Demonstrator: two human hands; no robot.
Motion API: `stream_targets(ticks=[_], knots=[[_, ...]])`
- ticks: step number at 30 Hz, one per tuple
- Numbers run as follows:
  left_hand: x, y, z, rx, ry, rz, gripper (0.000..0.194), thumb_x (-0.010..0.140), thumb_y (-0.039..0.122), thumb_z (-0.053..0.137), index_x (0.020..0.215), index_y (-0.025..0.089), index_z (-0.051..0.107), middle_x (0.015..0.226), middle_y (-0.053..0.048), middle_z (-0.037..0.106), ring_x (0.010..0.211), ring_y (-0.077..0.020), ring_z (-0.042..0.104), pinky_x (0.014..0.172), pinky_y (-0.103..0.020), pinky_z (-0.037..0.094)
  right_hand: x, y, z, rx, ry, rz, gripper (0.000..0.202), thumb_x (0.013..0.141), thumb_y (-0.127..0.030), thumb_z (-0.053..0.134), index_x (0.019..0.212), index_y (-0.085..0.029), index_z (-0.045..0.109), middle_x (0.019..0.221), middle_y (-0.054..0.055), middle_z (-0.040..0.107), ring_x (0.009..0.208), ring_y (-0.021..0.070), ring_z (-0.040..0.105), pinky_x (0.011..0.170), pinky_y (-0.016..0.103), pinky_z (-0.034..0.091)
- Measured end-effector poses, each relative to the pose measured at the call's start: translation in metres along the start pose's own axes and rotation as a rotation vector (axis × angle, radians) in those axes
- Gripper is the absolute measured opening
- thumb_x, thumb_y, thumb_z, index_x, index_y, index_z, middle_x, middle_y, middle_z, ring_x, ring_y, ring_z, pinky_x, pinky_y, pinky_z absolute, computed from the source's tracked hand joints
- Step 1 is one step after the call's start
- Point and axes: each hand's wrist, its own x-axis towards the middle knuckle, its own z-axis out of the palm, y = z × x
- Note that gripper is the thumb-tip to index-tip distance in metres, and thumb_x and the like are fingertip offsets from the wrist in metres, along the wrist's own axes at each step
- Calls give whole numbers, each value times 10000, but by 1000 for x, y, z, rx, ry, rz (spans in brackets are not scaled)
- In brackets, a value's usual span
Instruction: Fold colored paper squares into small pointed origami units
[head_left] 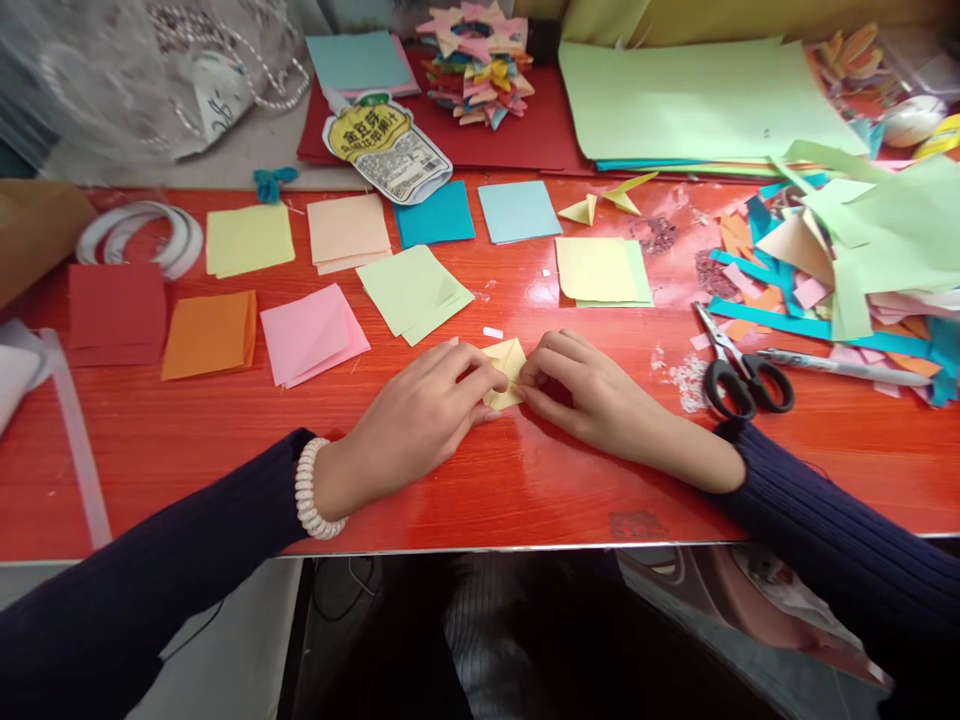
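A small piece of folded yellow paper (507, 372) lies on the red table between my two hands. My left hand (420, 415) pinches its left side, thumb and forefinger closed on the edge. On the other side, the fingertips of my right hand (581, 390) are closed on the paper's right edge. Creases run across its face, and one corner points away from me. Just beyond it is a tiny white scrap (493, 332). Stacks of pale green (412, 290) and pale yellow paper squares (592, 268) lie farther back.
Black-handled scissors (739, 375) and a pen (844, 367) lie right, beside heaped paper scraps (892, 240). Pink (311, 335), orange (208, 335) and red squares (116, 312) lie left, near a tape roll (180, 240). Two folded yellow pieces (581, 210) and a pouch (390, 145) lie behind.
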Motion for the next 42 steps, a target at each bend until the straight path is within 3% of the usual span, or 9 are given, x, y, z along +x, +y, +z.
stream_targets(ticks=[6, 9, 13, 16, 24, 27, 32, 37, 42], knots=[[-1, -6, 0, 132, 43, 150, 192, 912, 240, 438, 947, 184, 618, 984, -51, 570, 947, -162, 516, 992, -404, 408, -2, 2, 2, -33, 34, -3, 111, 885, -197, 438, 776, -180, 452, 789, 58, 490, 741, 176, 439, 677, 309, 401], [-1, -10, 0, 208, 53, 226, 179, 895, 232, 468, 978, 176, 617, 1005, -71, 567, 954, -183, 518, 965, -412, 432, -2, 2, 3, -69, 38, -9, 127, 902, -213, 413, 785, -179, 449, 785, 60, 488, 738, 178, 439, 678, 312, 399], [0, -14, -3, 211, 109, 280, 141, 864, 221, 522, 942, 176, 632, 1173, -119, 509, 1128, -258, 465, 949, -442, 439, -2, -1, 4, -126, 52, -18, 150, 913, -219, 398, 779, -171, 445, 775, 64, 489, 733, 179, 436, 682, 316, 397], [1, -16, -5, 176, 66, 284, 162, 879, 196, 493, 964, 185, 631, 1323, -128, 426, 1251, -262, 390, 1018, -469, 385, -2, -1, 4, -167, 63, -19, 153, 916, -222, 389, 789, -168, 456, 784, 68, 497, 740, 185, 433, 684, 322, 395], [1, -21, -5, 302, -2, 384, 313, 889, 210, 482, 1197, 208, 529, 1152, -99, 593, 1043, -228, 539, 888, -404, 477, -1, 12, 1, -395, 200, 7, 122, 905, -240, 421, 839, -165, 492, 810, 96, 531, 779, 227, 440, 681, 365, 399], [1, -21, -5, 327, -3, 389, 341, 889, 223, 476, 1219, 143, 505, 1126, -95, 604, 992, -226, 537, 864, -375, 481, -3, 13, -1, -506, 247, -17, 143, 899, -265, 447, 850, -157, 528, 818, 106, 544, 793, 238, 461, 677, 372, 409], [2, -20, -5, 326, -14, 352, 327, 896, 248, 455, 1197, 132, 513, 1046, -104, 611, 942, -223, 538, 810, -378, 484, -11, 1, -4, -508, 182, -125, 161, 896, -214, 452, 825, -165, 588, 838, 91, 614, 749, 205, 510, 678, 362, 428], [2, -21, -6, 242, 21, 334, 296, 888, 239, 476, 1166, 160, 539, 1076, -96, 596, 1146, -238, 486, 973, -421, 429, -19, -7, -5, -446, 185, -229, 122, 865, -127, 490, 914, -132, 601, 977, 112, 663, 905, 211, 586, 801, 360, 473], [1, -19, -7, 250, 23, 336, 318, 879, 220, 487, 1180, 127, 531, 1086, -115, 595, 1106, -220, 537, 993, -399, 441, -20, -8, -5, -421, 173, -220, 178, 853, -91, 492, 993, -114, 599, 983, 108, 683, 924, 201, 629, 824, 336, 503]])
